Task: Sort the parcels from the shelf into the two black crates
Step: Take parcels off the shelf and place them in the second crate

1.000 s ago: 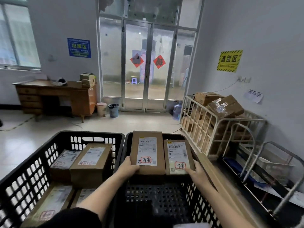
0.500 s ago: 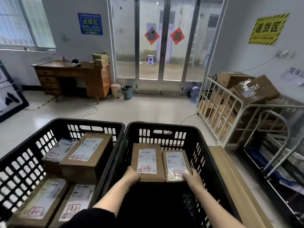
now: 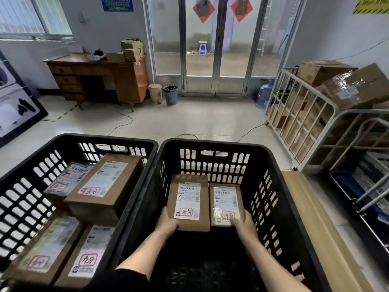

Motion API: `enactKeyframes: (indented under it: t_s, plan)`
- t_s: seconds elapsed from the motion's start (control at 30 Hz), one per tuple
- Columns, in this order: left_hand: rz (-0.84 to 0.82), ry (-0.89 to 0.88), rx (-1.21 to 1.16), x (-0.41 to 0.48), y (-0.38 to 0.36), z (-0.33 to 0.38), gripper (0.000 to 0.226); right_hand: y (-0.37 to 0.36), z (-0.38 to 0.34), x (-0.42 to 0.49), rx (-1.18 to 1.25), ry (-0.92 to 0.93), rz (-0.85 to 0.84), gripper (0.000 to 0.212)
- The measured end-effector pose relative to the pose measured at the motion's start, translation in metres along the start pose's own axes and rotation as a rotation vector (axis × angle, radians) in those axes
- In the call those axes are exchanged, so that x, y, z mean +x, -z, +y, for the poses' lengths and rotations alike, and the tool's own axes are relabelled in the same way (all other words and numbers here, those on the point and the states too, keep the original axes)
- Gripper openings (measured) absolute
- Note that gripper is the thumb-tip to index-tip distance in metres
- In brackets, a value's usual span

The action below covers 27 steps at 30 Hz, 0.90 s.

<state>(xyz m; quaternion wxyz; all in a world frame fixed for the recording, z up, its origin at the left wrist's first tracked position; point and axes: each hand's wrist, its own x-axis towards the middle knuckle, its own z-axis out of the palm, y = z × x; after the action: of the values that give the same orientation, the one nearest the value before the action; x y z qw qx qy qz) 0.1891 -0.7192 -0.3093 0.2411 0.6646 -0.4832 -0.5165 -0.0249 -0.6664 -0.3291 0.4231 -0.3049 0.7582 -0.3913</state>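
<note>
**Two parcels going into the right crate**

My left hand (image 3: 167,225) grips the larger parcel (image 3: 189,201) by its near end; my right hand (image 3: 244,225) grips the smaller parcel (image 3: 226,204) beside it. Both are low inside the right crate (image 3: 210,144). I'd set them flat, labels up, then let go.

Black slotted left crate (image 3: 101,140), black slotted right crate (image 3: 212,144), brown cardboard parcels (image 3: 190,225), white labels (image 3: 187,200) with red-ringed marks, orange-brown wooden bench (image 3: 130,81), red diamonds (image 3: 203,9), blue sign (image 3: 117,3), purple stool (image 3: 202,48), pale tiled floor (image 3: 189,121)
</note>
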Motion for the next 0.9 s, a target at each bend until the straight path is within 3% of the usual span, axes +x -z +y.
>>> enactKeyframes:
  t_s: [0.17, 0.3, 0.43, 0.57, 0.73, 0.9]
  plan:
    - [0.008, 0.007, 0.048, 0.005, -0.001, -0.007, 0.046, -0.004, 0.007, 0.008, -0.061, -0.006, -0.021, 0.038]
    - [0.063, -0.044, 0.327, 0.003, -0.003, -0.006, 0.063, -0.005, 0.008, 0.011, -0.171, -0.010, -0.022, 0.057]
    - [0.035, -0.235, 0.711, -0.006, -0.003, -0.004, 0.081, -0.006, 0.003, 0.000, -0.581, 0.186, 0.076, 0.069]
    - [-0.006, -0.358, 0.968, -0.004, 0.000, -0.002, 0.082, -0.009, 0.001, -0.004, -0.792, 0.397, 0.040, 0.067]
    - [-0.062, -0.418, 1.091, 0.004, -0.002, 0.006, 0.085, -0.011, -0.002, 0.003, -0.908, 0.471, -0.017, 0.064]
    - [-0.109, -0.405, 1.056, 0.007, -0.003, 0.002, 0.087, -0.015, -0.001, 0.010, -0.948, 0.470, -0.053, 0.061]
